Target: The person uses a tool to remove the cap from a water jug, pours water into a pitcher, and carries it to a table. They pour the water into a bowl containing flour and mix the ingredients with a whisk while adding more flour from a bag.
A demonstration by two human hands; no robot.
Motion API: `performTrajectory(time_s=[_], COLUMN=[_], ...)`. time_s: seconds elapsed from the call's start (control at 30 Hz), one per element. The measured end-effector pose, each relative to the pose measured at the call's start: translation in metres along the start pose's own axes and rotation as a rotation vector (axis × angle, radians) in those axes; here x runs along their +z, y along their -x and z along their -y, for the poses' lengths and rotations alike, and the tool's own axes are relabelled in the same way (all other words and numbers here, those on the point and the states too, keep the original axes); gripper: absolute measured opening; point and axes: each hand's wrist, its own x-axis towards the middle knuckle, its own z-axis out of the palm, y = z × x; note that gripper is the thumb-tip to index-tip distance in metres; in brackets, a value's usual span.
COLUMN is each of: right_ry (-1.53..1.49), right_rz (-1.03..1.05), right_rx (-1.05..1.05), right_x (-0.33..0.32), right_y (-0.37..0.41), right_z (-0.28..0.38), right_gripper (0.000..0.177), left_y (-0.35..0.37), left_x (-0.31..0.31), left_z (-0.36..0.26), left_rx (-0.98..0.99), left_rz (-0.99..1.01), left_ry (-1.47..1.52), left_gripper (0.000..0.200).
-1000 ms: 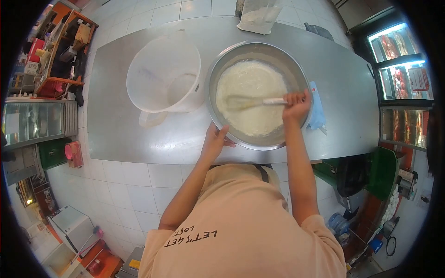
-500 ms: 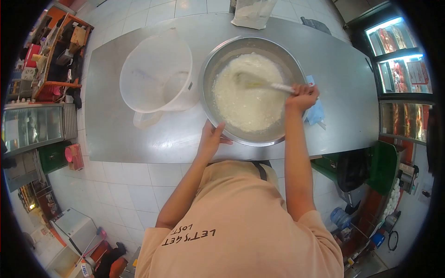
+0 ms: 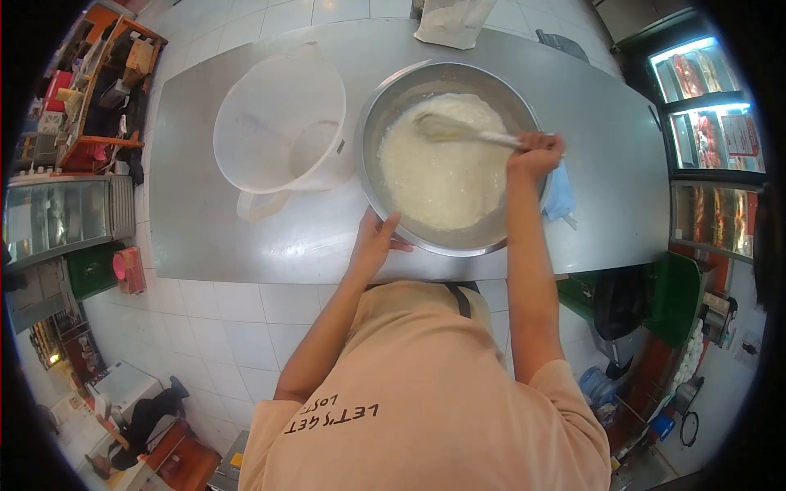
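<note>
A wide steel mixing bowl [image 3: 370, 176] sits on the metal table, holding a pale, creamy, wet mixture [image 3: 438, 184]. My right hand [image 3: 536, 154] is closed round the handle of a whisk [image 3: 491, 137] above the bowl's right side. The whisk's wire head is blurred and dips into the upper part of the mixture. At the bowl's near-left edge, my left hand [image 3: 379, 239] grips the rim, thumb on top and fingers partly hidden beneath. Left of the bowl is a big translucent plastic jug [image 3: 278, 131], its handle toward me.
A blue packet [image 3: 559, 196] lies against the bowl's right side. At the far edge of the steel table [image 3: 614, 164] stands a bag of white powder [image 3: 454, 23]. Lit display fridges [image 3: 704, 123] are at the right. Another person [image 3: 151, 417] is at the lower left.
My right hand and the whisk have shifted slightly upward, and the mixture's surface looks smoother. My left hand stays on the rim. The person at lower left has moved further left.
</note>
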Motion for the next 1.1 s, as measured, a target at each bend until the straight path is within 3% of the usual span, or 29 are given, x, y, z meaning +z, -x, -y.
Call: performTrajectory(time_s=[0.03,0.13,0.2,0.27,0.4,0.53,0.67,0.83,0.9,0.93,1.07,1.1], right_ry=[-0.019,0.162,0.294,0.221,0.165,0.008,0.128,0.284,0.161,0.092,-0.015,0.023], right_rz=[0.064,0.009,-0.024,-0.013,-0.097,0.009,0.044,0.049,-0.142,-0.044,-0.025,-0.043], right_rx=[0.12,0.199,0.053,-0.077,-0.265,0.012,0.272,0.031,-0.16,-0.123,-0.053,0.073], right_x=[-0.003,-0.036,-0.044,-0.036,-0.002,-0.004,-0.034,-0.04,-0.022,-0.026,-0.011,-0.001], right_y=[0.011,0.028,0.013,-0.014,-0.046,-0.015,0.032,-0.018,-0.043,-0.051,-0.013,0.013], right_z=[-0.001,0.031,0.068,0.096,0.067,0.014,0.044,0.097,0.084,0.07,0.011,0.014], right_gripper=[0.033,0.032,0.038,0.038,0.035,0.037,0.039,0.033,0.035,0.036,0.034,0.033], left_y=[-0.002,-0.004,-0.003,-0.001,-0.004,-0.002,-0.002,-0.004,-0.004,-0.003,-0.001,-0.001], left_x=[0.0,-0.002,-0.001,-0.001,0.0,0.001,-0.001,-0.002,-0.001,0.0,0.002,0.002], left_z=[0.0,0.006,0.003,0.003,0.0,-0.006,0.0,0.003,0.001,0.001,-0.005,-0.005], left_rx=[-0.013,-0.028,-0.017,-0.011,-0.001,-0.02,-0.043,-0.03,-0.023,-0.017,-0.027,-0.032], left_rz=[0.012,-0.019,-0.014,-0.007,0.005,0.002,-0.008,-0.006,-0.011,-0.017,-0.016,-0.017], left_ry=[0.006,-0.008,0.001,0.001,-0.02,-0.033,-0.031,-0.014,-0.012,-0.011,-0.016,-0.019], left_gripper=[0.041,0.042,0.042,0.043,0.044,0.045,0.044,0.043,0.043,0.043,0.043,0.043])
